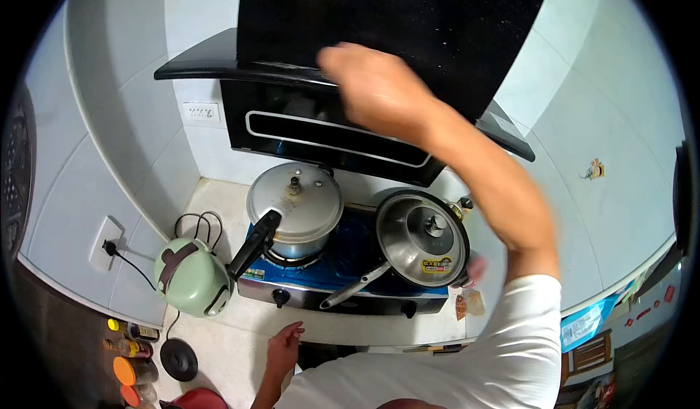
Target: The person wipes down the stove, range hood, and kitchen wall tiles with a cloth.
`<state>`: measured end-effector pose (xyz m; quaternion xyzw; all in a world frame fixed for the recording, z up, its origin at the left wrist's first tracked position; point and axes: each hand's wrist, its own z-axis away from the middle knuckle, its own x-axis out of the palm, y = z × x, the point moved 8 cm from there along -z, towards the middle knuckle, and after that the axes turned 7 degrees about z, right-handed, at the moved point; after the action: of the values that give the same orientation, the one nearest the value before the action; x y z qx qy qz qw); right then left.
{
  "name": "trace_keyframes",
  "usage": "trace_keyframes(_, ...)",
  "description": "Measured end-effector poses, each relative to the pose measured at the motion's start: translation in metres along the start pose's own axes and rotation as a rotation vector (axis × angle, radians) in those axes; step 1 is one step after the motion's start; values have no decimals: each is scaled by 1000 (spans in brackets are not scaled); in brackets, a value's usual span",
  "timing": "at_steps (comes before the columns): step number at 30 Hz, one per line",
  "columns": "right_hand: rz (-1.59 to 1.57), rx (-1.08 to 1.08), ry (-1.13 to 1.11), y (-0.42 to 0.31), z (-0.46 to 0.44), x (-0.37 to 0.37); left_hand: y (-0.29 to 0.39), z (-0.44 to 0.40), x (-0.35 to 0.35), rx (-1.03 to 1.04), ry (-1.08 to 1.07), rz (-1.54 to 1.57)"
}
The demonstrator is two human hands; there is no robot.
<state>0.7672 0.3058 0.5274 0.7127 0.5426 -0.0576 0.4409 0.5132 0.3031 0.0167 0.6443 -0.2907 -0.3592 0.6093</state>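
Note:
My right hand (375, 88) is raised in front of the black range hood (394, 22), by its lower ledge. Motion blurs its fingers, so I cannot tell whether it touches the hood or holds anything. Low down, my left hand (283, 349) hangs near the counter's front edge, its fingers loosely bent and apart, with nothing visible in them. Beyond it on the gas stove (343, 300) stand a lidded pressure cooker (295, 205), its black handle pointing toward me, and a frying pan (423, 238) under a glass lid.
A green rice cooker (191, 278) stands left of the stove, with cords around it. Several bottles and jars (135, 370) line the lower left, near a round black lid (179, 359) and a red object (197, 400). Small packets (470, 304) lie right of the stove.

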Motion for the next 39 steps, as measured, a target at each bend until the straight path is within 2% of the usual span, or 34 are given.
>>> trace_keyframes(2,809,-122,87,-28,-43,32,22,-3,8,-33,-20,-26)
trace_keyframes(3,182,84,-171,-17,-64,46,27,-2,7,-84,-34,-53)
trace_keyframes(5,208,58,-41,-16,-54,46,28,-1,11,-94,-23,-44)
trace_keyframes(6,203,68,-52,-15,-36,42,27,2,13,-88,-14,-31)
trace_keyframes(7,522,-51,30,-19,-14,21,25,2,15,-84,-21,-36)
trace_keyframes(9,791,-167,139,-17,26,-11,12,13,16,-154,-22,-11)
trace_keyframes(10,281,-42,-89,3,34,-23,4,17,15,-145,-13,-11)
trace_keyframes(12,325,-7,-148,21,65,-49,-13,24,13,-138,-21,-31)
trace_keyframes(15,402,-2,-191,34,78,-76,1,29,5,-121,-22,-41)
trace_keyframes(19,365,23,-189,46,83,-76,-10,31,-6,-141,5,25)
trace_keyframes(21,483,-168,-103,48,69,-80,-21,35,-12,-170,74,18)
trace_keyframes(22,495,-249,66,56,56,-94,-21,33,-10,-176,80,19)
trace_keyframes(23,572,-176,-23,79,44,-97,-18,34,-9,-151,111,60)
trace_keyframes(24,581,-218,91,83,31,-105,-16,37,-8,-129,137,97)
trace_keyframes(27,621,-11,138,84,12,-134,-18,32,7,-166,109,97)
trace_keyframes(31,582,14,220,88,23,-127,-5,26,24,-161,86,142)
trace_keyframes(33,519,-72,138,92,51,-103,1,23,29,-153,78,80)
trace_keyframes(37,191,53,-80,49,95,-66,2,21,36,-119,37,44)
trace_keyframes(39,206,49,-200,40,99,-65,-16,21,39,-158,21,29)
